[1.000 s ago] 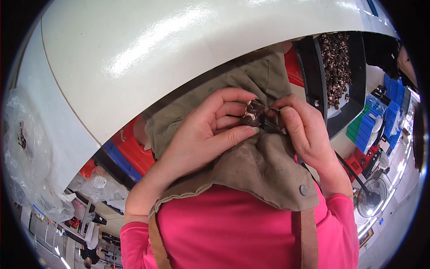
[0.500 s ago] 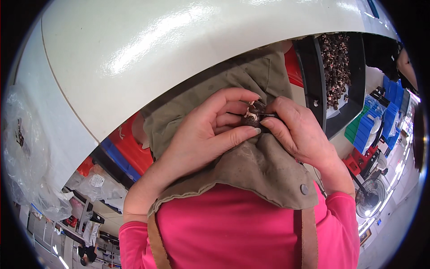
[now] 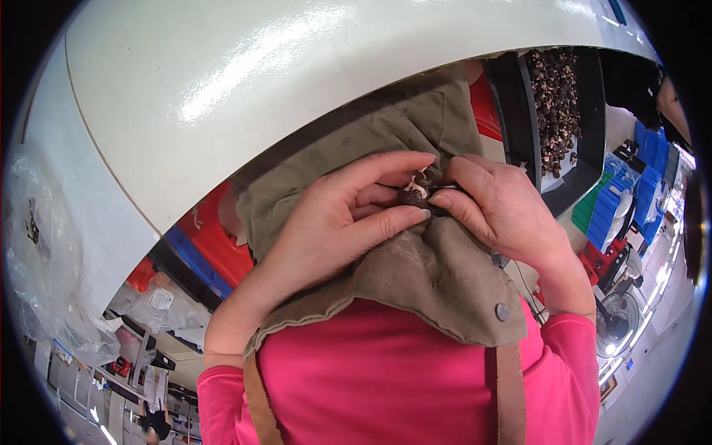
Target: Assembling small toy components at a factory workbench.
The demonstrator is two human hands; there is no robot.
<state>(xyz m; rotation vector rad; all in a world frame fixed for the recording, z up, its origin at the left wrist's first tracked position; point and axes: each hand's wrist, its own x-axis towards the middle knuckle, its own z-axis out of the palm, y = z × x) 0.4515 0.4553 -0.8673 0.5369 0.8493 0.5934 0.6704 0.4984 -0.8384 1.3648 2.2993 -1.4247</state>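
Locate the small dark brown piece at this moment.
In the head view, just right of centre, the dark brown piece sits between thumb and fingers of the left hand, right beside the right hand, over the brown apron.

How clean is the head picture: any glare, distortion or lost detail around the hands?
Head view: a bright glare streak crosses the white table; head view: its straight edge bows and the corners go black; head view: the left hand and right hand look clear, but the small dark piece shows little detail.
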